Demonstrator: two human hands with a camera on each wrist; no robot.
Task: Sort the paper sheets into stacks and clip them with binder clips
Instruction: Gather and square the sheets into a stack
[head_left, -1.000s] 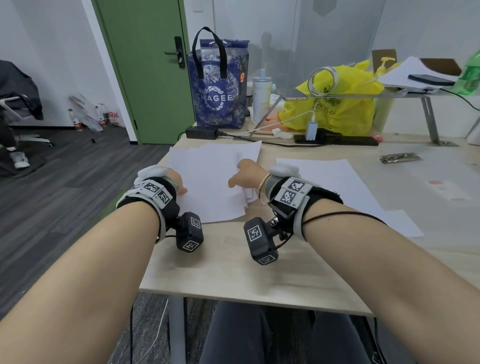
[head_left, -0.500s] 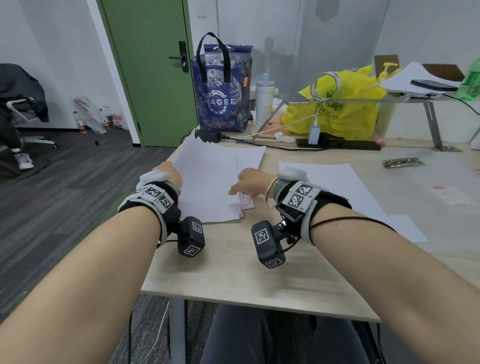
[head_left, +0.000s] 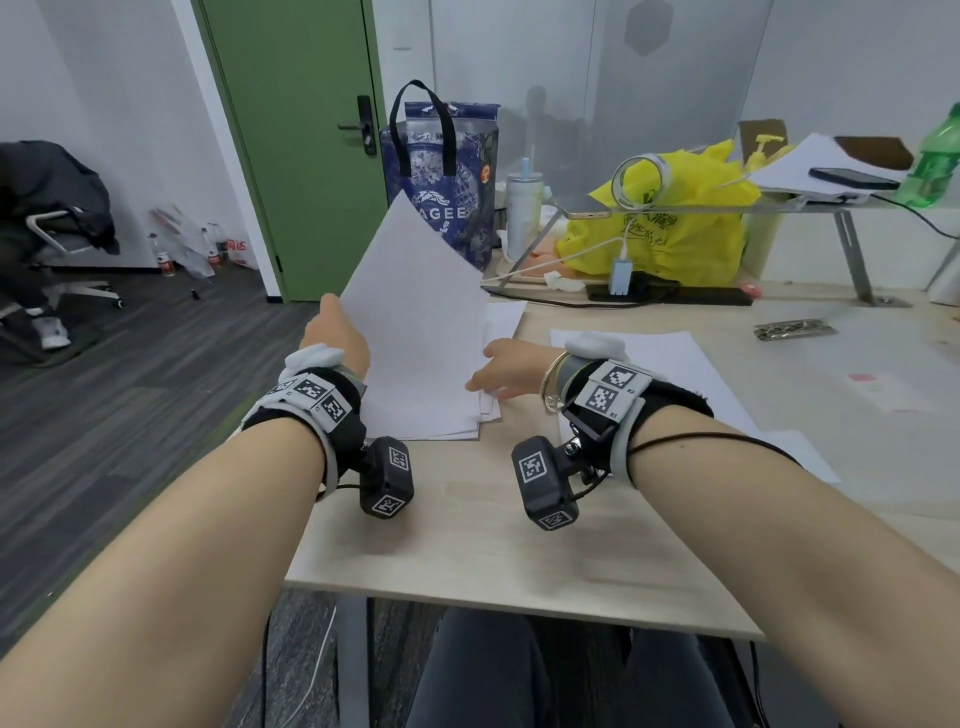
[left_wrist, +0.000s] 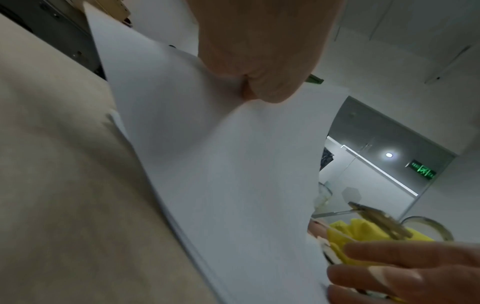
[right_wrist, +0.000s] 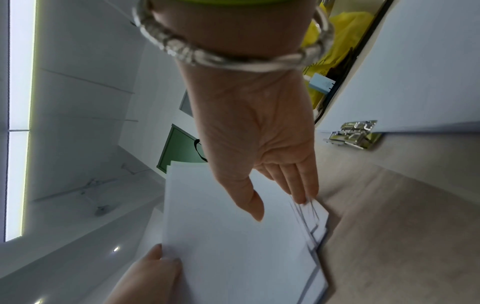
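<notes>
A stack of white paper sheets stands tilted on its near edge on the table, its far end raised. My left hand grips the stack's left edge, and its thumb lies on the front sheet. My right hand is at the right edge. Its straight fingers touch the fanned sheet edges and its thumb rests on the front sheet. In the left wrist view the paper fills the middle. More loose sheets lie flat to the right. Silver binder clips lie at the far right.
Along the table's back stand a blue tote bag, a tumbler, a yellow plastic bag and a black power strip. A raised shelf holds papers and a phone. A chair stands on the floor at left.
The stack lay flat on the table; now its far end is lifted and it stands tilted. My left hand has moved up and forward along the left edge. My right hand stays at the right edge.
</notes>
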